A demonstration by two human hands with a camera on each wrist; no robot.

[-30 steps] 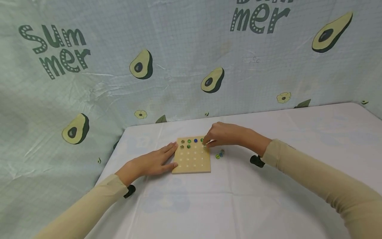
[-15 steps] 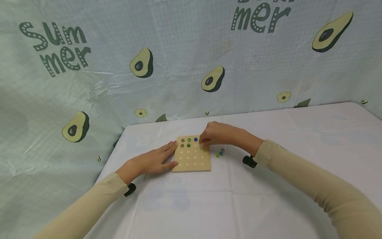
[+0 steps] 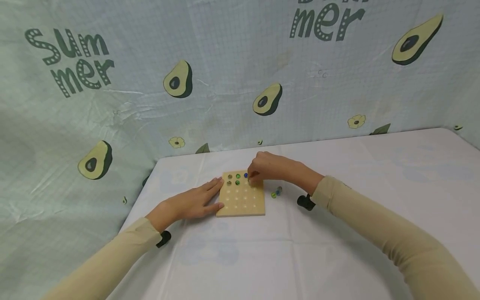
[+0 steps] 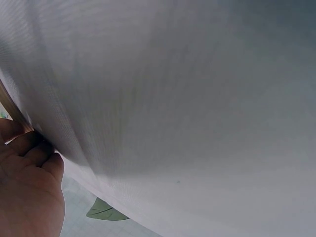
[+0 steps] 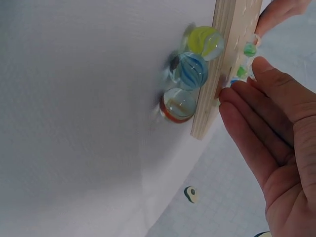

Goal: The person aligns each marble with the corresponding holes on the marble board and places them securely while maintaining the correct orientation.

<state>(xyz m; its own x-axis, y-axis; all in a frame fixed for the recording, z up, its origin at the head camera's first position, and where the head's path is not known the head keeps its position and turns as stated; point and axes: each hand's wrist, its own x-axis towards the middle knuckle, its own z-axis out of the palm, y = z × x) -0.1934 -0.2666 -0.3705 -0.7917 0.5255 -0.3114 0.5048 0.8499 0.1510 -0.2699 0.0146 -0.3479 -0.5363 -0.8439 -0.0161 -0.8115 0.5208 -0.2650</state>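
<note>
A square wooden board point(image 3: 241, 204) with rows of shallow holes lies on the table. Glass marbles fill part of its two far rows, among them a green marble point(image 3: 238, 176) and a blue marble point(image 3: 246, 175). My left hand point(image 3: 193, 203) rests along the board's left edge, fingers extended and thumb near the front corner. Over the board's far right part, my right hand point(image 3: 271, 166) pinches a marble at its fingertips, mostly hidden by the fingers. In the right wrist view, the thumb and fingers of this hand point(image 5: 286, 128) come together close to the board's surface.
Beside the board's right edge lie a yellow-green marble point(image 5: 203, 42), a blue-streaked marble point(image 5: 190, 71) and a clear marble with an orange band point(image 5: 178, 104). A white cloth point(image 3: 247, 258) covers the table. Behind it hangs a curtain point(image 3: 225, 62) printed with avocados.
My right hand has shifted left across the board's second row, now covering the marble at the far row's right side. The left hand stays in place.
</note>
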